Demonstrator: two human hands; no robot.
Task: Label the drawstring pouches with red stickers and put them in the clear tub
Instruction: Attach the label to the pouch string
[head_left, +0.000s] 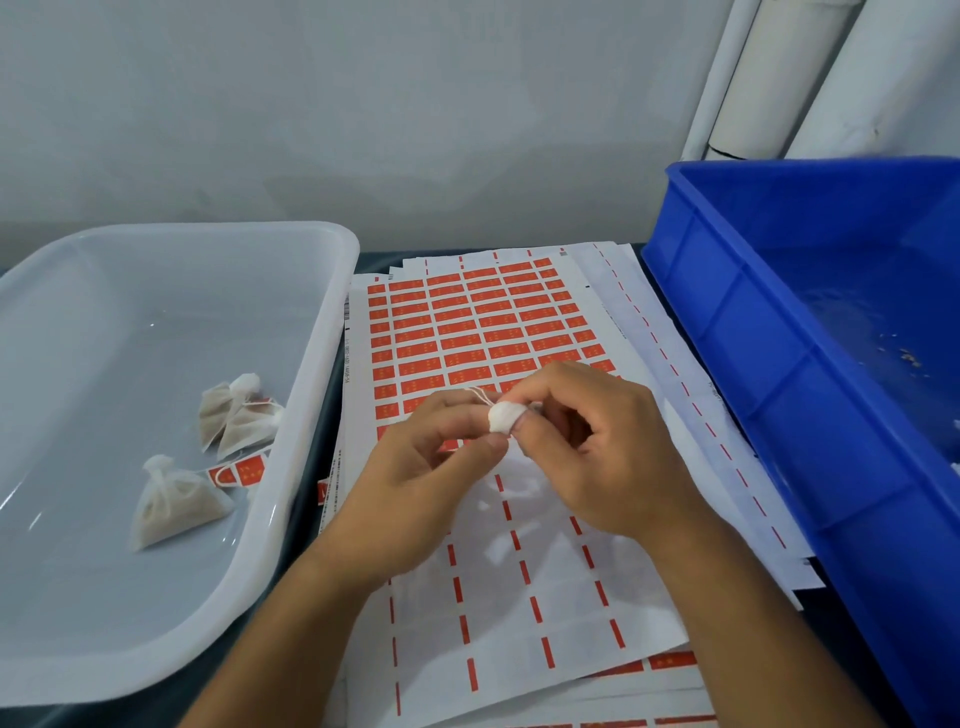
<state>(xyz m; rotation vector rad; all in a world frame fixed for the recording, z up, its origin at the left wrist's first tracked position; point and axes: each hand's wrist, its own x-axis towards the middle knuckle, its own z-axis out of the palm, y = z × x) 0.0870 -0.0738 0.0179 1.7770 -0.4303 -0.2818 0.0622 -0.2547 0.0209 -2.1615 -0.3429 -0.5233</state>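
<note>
Over the sticker sheet (467, 332), both hands meet on one small white drawstring pouch (501, 417). My right hand (597, 447) holds the pouch between its fingertips and thumb. My left hand (431, 467) pinches at the pouch's thin string just left of it. The sheet carries rows of red stickers in its far half; its near half is peeled, with only red dashes left. On the left stands the clear tub (311, 415), with three filled pouches (176, 501) inside near its right wall, red stickers (241, 472) on their strings.
A blue crate (779, 364) stands at the right, with some crumbs on its floor. More sticker sheets are stacked under the top one. White pipes (779, 78) run down the grey wall at the back right.
</note>
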